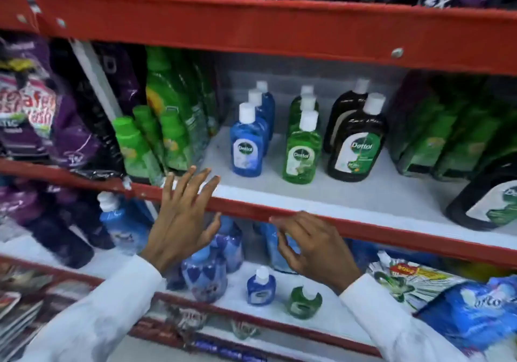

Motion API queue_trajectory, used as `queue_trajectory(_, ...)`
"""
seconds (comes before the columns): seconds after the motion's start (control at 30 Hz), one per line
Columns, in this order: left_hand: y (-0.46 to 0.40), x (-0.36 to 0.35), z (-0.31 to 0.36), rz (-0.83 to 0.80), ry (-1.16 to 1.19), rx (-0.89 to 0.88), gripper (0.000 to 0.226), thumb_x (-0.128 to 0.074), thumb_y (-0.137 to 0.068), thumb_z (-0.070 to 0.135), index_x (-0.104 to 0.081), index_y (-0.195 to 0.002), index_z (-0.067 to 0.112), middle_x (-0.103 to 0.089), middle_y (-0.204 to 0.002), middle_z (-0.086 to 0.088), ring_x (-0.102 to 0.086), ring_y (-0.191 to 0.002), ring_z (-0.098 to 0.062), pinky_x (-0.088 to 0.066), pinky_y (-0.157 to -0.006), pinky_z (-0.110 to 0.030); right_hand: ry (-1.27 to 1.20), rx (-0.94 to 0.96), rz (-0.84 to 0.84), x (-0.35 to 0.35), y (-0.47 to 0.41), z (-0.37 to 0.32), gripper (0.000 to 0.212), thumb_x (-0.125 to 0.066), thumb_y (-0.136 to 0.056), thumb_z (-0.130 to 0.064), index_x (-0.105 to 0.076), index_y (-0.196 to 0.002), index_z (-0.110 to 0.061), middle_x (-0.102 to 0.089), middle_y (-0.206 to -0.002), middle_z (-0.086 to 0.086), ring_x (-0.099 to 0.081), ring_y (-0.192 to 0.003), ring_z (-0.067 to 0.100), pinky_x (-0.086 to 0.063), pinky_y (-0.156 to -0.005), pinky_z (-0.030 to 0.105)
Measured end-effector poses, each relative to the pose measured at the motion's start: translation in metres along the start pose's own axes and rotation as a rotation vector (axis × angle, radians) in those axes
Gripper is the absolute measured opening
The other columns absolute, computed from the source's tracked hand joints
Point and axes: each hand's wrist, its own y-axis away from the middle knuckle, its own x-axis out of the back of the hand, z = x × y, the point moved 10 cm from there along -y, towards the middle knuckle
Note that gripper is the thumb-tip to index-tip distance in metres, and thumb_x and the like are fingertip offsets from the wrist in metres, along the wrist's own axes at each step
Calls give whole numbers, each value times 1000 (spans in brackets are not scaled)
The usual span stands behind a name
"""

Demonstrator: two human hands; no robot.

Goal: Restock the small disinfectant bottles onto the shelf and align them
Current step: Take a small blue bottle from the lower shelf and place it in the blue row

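Both hands are hovering empty at the red shelf lip (279,216): the left hand (181,221) is spreading flat and open, the right hand (310,247) is curling loosely, gripping nothing. On the lower shelf a small blue bottle (260,287) and a small green bottle (303,301) are standing loose (probably next up). Each should be lifted by its body, then set upright behind the blue row (247,140) or green row (302,149), labels facing forward
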Motion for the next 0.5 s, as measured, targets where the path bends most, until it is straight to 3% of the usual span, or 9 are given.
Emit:
queue_trajectory(0.07, 6, -18, -17, -80, 6, 48, 71, -46, -81, 47, -36, -142, 13, -46, -145, -15, -35, -138, -36, -22, -116, -60, -47, -95, -198, -39, 10, 6, 24, -57, -89, -25, -71, -105, -15, -73, -96, 5, -66, -89, 25, -56, -78, 38)
queue_trajectory(0.13, 14, -34, -29, -138, 31, 69, 73, -41, -80, 49, -35, -143, 13, -45, -145, -15, -33, -139, -36, -20, -118, -59, -105, -270, -549, -93, 35, 17, 35, -51, -88, -37, -62, -115, -16, -68, -115, 8, -64, -109, 30, -53, -88, 42)
queue_trajectory(0.2, 16, -41, -31, -143, 64, 64, 72, -40, -80, 47, -33, -143, 14, -44, -146, -14, -30, -140, -35, -18, -120, -58, -132, -359, -743, -134, 55, 24, 41, -63, -87, -36, -57, -120, -14, -62, -125, 12, -59, -117, 33, -49, -93, 39)
queue_trajectory(0.33, 15, -40, -35, -119, 160, 79, 70, -44, -80, 44, -34, -144, 18, -44, -147, -11, -27, -143, -33, -13, -122, -55, -175, -429, -891, -186, 77, 29, 58, -80, -76, -29, -57, -129, -21, -66, -127, 13, -63, -115, 33, -50, -89, 34)
queue_trajectory(0.43, 17, -40, -36, -102, 232, 85, 69, -50, -80, 39, -34, -144, 19, -44, -147, -10, -24, -145, -31, -13, -122, -56, -218, -479, -865, -202, 81, 35, 43, -82, -65, -19, -66, -104, -27, -73, -106, 9, -70, -95, 30, -50, -72, 28)
queue_trajectory(0.5, 17, -40, -37, -87, 261, 84, 70, -53, -80, 35, -34, -144, 18, -44, -146, -9, -22, -146, -30, -13, -122, -55, -261, -493, -833, -199, 78, 36, 42, -83, -59, -24, -67, -97, -27, -75, -97, 5, -70, -86, 25, -48, -67, 26)
